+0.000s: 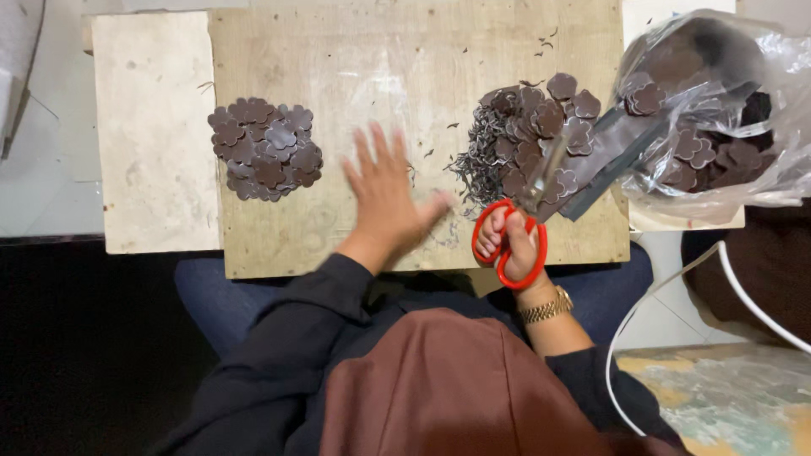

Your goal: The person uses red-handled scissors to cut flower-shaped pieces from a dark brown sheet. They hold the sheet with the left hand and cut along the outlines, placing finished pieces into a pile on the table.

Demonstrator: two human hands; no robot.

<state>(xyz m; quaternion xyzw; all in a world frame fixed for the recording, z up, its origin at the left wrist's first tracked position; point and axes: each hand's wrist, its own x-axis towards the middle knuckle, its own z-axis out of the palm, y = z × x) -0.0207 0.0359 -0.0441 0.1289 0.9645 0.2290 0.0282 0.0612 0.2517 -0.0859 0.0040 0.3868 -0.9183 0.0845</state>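
Gripping red scissors, the right hand nears a flower-filled plastic bag; left hand open.

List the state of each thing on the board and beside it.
Left hand: open, empty, blurred, over the board.
Right hand: gripping the scissors.
Left pile: heaped flower cutouts.
Right pile: cutouts mixed with trimmings.
Bag: open, holding more cutouts.
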